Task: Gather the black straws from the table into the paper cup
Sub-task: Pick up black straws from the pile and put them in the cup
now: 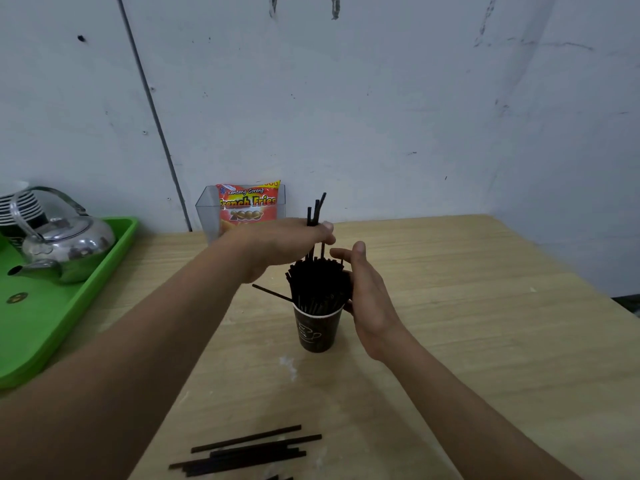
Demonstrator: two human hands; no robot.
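Now the left hand (pixel 287 242) pinches a few straws (pixel 317 209) just above the cup (pixel 318 329), while the right hand (pixel 367 289) rests flat, fingers straight, against the packed bundle (pixel 318 282) standing in it; loose straws (pixel 249 452) lie on the table (pixel 485 323) nearer me than the cup. Crammed as it looks, forcing these in could tip the cup or splay more out sideways.

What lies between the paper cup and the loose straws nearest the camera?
In the head view, only bare table with a pale smudge separates the paper cup from the loose straws.
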